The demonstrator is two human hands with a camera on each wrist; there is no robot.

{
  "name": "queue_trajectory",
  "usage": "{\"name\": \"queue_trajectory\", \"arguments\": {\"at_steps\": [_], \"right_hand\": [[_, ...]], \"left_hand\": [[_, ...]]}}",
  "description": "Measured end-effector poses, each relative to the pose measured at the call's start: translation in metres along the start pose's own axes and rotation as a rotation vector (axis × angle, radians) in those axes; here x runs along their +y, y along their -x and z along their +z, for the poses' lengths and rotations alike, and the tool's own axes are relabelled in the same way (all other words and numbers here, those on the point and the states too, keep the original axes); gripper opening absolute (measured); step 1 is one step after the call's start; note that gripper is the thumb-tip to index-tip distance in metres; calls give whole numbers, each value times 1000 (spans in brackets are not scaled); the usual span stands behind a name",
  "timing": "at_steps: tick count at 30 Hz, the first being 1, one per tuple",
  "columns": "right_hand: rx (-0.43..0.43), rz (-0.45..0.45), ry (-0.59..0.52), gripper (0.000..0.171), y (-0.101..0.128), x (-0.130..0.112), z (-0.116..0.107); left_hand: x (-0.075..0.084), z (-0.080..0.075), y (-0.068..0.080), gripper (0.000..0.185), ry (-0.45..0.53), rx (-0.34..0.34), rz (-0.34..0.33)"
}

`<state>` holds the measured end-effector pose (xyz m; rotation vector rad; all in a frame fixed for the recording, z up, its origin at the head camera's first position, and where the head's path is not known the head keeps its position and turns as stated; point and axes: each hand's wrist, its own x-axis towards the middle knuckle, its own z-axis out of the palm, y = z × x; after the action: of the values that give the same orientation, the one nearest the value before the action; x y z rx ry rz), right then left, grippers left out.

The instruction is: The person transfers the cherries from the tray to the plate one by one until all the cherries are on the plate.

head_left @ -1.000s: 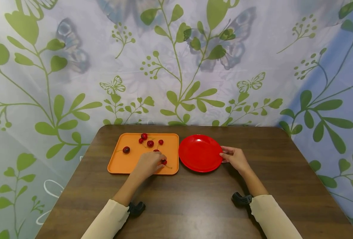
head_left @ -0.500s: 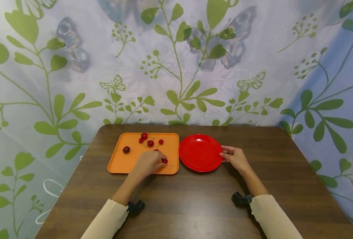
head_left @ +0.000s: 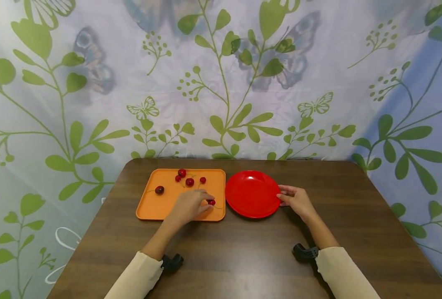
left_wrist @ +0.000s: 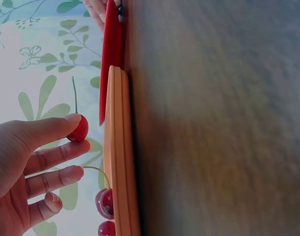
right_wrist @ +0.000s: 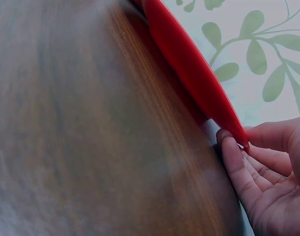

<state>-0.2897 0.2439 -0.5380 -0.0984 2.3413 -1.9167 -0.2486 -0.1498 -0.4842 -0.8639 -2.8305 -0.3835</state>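
Observation:
An orange tray [head_left: 154, 207] lies left of an empty red plate [head_left: 251, 193] on the table. My left hand [head_left: 204, 203] is over the tray's right front corner and pinches a red cherry [head_left: 211, 202] between thumb and forefinger. In the left wrist view the cherry [left_wrist: 79, 129], stem up, is held just off the tray [left_wrist: 118, 147]. Several more cherries [head_left: 189, 181] lie at the back of the tray, and a dark one [head_left: 159, 189] sits to the left. My right hand [head_left: 283, 198] pinches the plate's right rim [right_wrist: 189, 64] between thumb and fingers [right_wrist: 233, 162].
The brown wooden table [head_left: 243, 257] has rounded corners and stands against a pale curtain printed with green leaves and butterflies [head_left: 221, 83]. Black wrist mounts [head_left: 172, 262] [head_left: 305, 252] sit at the cuffs of both cream sleeves.
My left hand has shifted a little to the right with the cherry, toward the tray's right edge. The right hand stays on the plate's rim.

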Motion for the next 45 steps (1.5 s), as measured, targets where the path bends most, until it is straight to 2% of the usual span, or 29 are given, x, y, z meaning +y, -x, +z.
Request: {"name": "queue_trajectory", "arguments": {"at_steps": [8,16,21,27,38,45], "right_hand": [[6,-3,13,47,1,-1,-1],[11,9,17,47,-1,-2,-4],[11,13,9,46,-1,-2,-1],[17,20,0,45,-1,-1,0],[2,5,-11,49,0,-1,1],[5,20,-12,47,1,-1,0]], "left_hand": [[7,-4,-13,25,24,4,-31],[10,-3,-31,24,53,-9,-9],[12,-2,-40,23,63,8,5],[13,2,-54,23,61,10,-1],[15,12,-76,22,71,-12,-53],[18,19,-87,22,41,-38,-95]]}}
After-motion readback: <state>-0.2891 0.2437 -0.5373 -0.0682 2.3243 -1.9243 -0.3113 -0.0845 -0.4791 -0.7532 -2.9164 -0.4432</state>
